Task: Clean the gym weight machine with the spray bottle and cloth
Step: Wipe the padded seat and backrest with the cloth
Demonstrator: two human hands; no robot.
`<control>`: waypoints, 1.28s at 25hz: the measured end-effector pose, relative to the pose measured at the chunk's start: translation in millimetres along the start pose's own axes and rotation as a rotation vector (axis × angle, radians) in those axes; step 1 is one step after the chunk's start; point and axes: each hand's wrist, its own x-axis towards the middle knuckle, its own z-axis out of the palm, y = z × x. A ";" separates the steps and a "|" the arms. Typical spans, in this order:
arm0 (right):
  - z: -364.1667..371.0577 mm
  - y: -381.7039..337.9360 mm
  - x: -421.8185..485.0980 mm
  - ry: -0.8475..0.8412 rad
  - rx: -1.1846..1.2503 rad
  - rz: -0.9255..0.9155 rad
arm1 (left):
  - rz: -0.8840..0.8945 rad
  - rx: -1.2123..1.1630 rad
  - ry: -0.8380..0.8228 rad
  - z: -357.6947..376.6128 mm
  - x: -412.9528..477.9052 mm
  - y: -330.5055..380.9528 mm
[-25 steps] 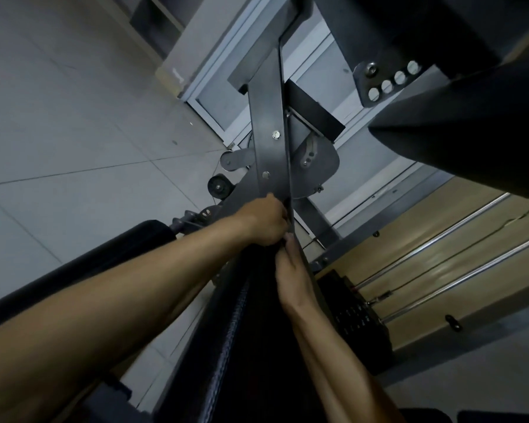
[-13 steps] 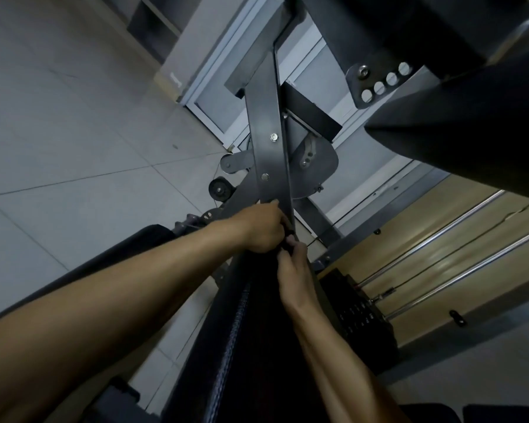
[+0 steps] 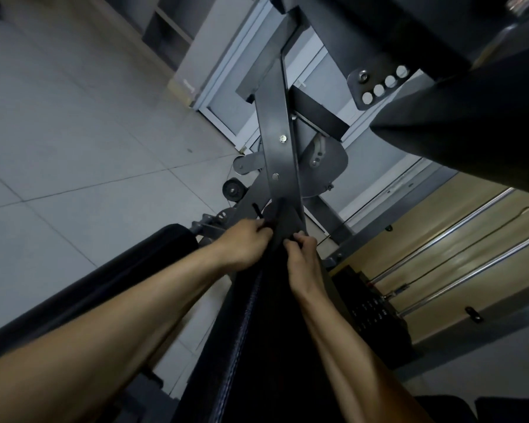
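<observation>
Grey steel bars of the weight machine (image 3: 277,148) cross in the middle of the view. Below them a long black padded part (image 3: 257,346) runs toward me. My left hand (image 3: 245,239) and my right hand (image 3: 303,257) are at its far end, a small gap between them. Both pinch a dark cloth (image 3: 284,221) whose tip rises over the foot of the steel bar. The cloth is nearly the same colour as the pad, so its edges are hard to tell. No spray bottle is in view.
A black roller pad (image 3: 104,276) lies left of my left arm. A big black pad (image 3: 471,132) hangs at the upper right. The weight stack (image 3: 370,309) and its chrome guide rods (image 3: 458,254) stand to the right. Grey floor tiles (image 3: 58,148) spread on the left.
My hands were pressed together at the foot of the steel bar. Now they sit slightly apart and a little nearer to me, with the dark cloth stretched up between them.
</observation>
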 end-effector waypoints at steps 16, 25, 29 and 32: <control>0.6 1.7 7.1 0.035 -0.053 0.021 | 0.070 0.001 -0.103 -17.1 -89.8 19.4; -13.8 14.2 -113.6 -0.269 -0.216 -0.088 | -0.166 0.212 -0.072 -5.4 -8.7 43.8; -11.0 18.3 -120.1 -0.204 -0.220 -0.093 | -0.068 0.151 -0.064 -10.8 -48.0 41.6; -8.5 17.1 -116.5 -0.202 -0.210 -0.085 | 0.035 0.028 -0.095 -24.4 -134.7 40.6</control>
